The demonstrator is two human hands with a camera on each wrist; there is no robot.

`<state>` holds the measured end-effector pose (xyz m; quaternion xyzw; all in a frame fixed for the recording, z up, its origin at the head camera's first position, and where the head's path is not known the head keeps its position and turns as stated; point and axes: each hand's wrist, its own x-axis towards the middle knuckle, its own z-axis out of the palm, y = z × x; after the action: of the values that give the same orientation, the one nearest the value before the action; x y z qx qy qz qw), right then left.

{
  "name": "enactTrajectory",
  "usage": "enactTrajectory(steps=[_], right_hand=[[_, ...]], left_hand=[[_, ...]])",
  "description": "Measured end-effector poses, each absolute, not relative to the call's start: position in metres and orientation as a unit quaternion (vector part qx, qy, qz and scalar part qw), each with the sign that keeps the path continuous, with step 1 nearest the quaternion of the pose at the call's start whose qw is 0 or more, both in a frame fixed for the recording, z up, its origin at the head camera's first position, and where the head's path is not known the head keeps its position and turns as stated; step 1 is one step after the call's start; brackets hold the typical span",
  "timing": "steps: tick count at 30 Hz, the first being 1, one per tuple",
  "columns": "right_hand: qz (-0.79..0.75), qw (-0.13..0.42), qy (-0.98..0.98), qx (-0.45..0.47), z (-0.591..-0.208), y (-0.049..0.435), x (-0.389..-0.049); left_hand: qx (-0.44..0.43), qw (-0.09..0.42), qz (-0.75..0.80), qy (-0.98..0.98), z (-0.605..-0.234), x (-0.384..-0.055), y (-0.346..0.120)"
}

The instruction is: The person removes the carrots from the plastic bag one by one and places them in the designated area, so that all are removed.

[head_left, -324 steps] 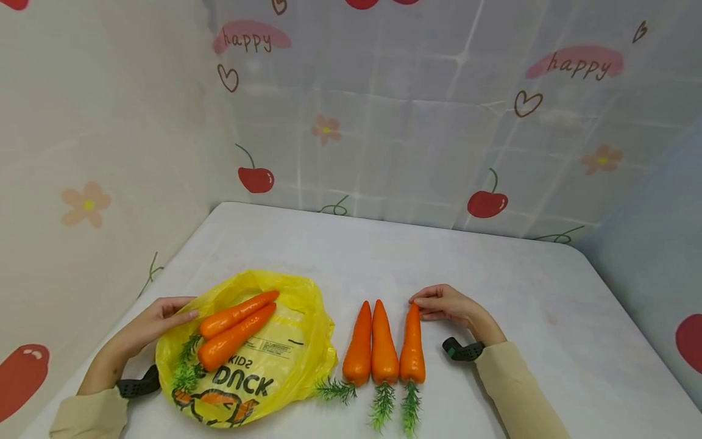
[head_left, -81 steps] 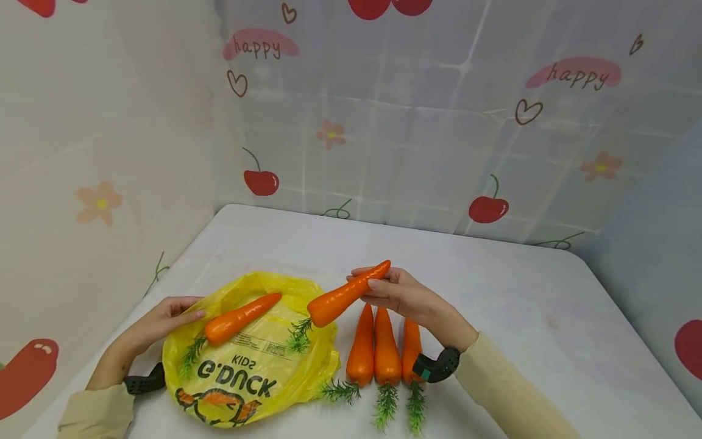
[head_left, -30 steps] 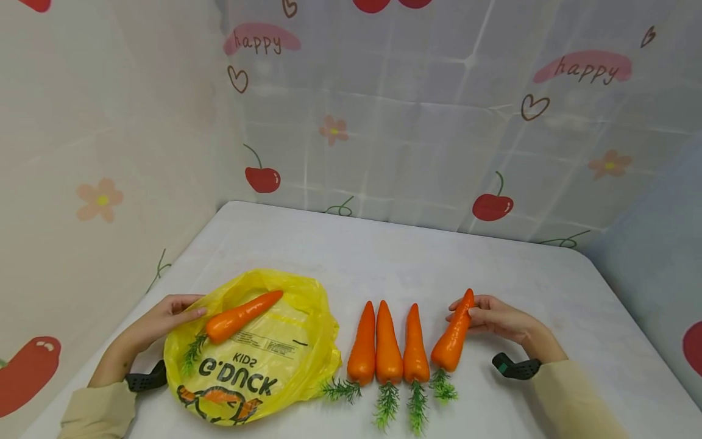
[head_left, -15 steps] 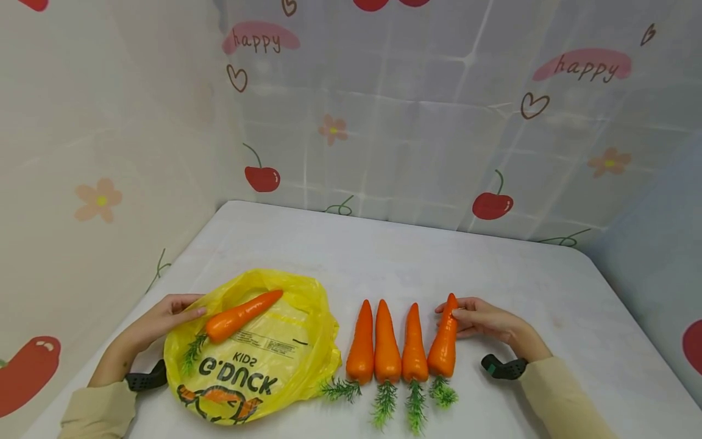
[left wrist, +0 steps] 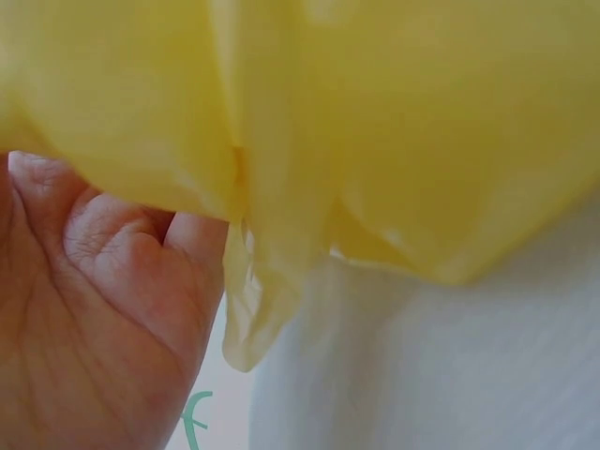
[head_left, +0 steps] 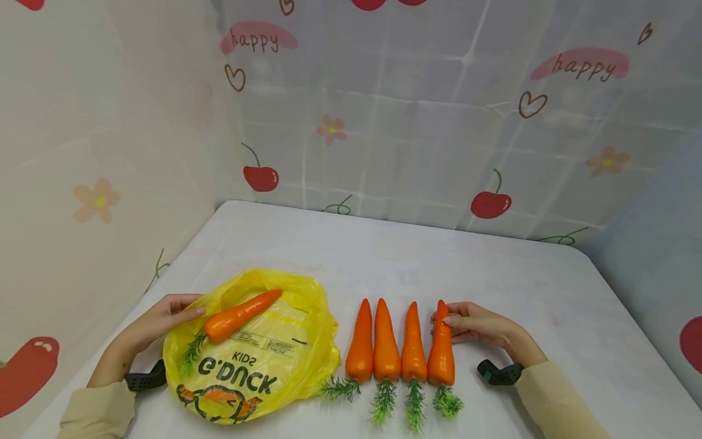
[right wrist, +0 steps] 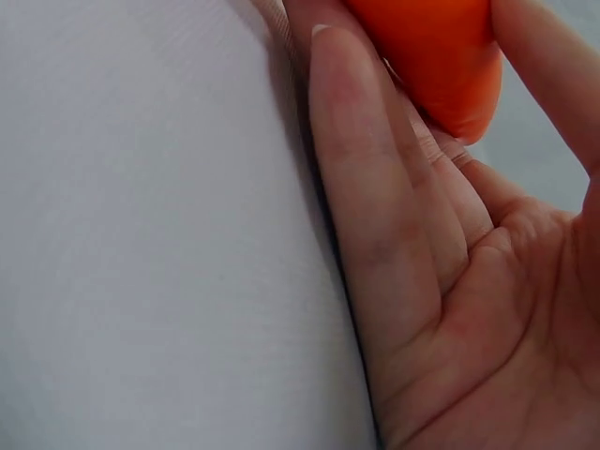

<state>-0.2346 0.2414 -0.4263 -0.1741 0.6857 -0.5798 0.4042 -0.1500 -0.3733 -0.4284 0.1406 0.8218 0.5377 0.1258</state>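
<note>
My left hand (head_left: 164, 317) grips the left rim of a yellow plastic bag (head_left: 285, 341), thumb inside the edge; in the left wrist view the bag (left wrist: 412, 141) covers the fingertips. One orange carrot (head_left: 238, 317) with a green top lies inside the open bag. To its right, several carrots stand in a row with tips pointing away from me. At the row's right end, my right hand (head_left: 477, 323) pinches a carrot (head_left: 441, 353) near its tip. In the right wrist view, the thumb and fingers sit on either side of that carrot (right wrist: 431, 56).
The other carrots in the row are a left one (head_left: 359, 347), a second (head_left: 386, 347) and a third (head_left: 414, 347), tops toward me. All lie on a white table (head_left: 384, 250) against a patterned backdrop (head_left: 395, 134).
Earlier, two carrots lay in the bag; my right hand has lifted one out and carried it right. In the last second it moved left and straightened beside the row. My left hand stays put.
</note>
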Motion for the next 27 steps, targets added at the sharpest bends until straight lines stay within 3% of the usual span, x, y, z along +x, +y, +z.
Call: enactTrajectory(steps=[16,27], right_hand=[[-0.553,0.348,0.731,-0.196,-0.429,0.239,-0.227],[-0.561,0.294,0.756,-0.163,-0.432,0.238,-0.216]], left_hand=[[0.125,0.127,0.534,0.827,-0.428,-0.150,-0.373],[0.126,0.121,0.529,0.830,-0.428,-0.150,-0.374]])
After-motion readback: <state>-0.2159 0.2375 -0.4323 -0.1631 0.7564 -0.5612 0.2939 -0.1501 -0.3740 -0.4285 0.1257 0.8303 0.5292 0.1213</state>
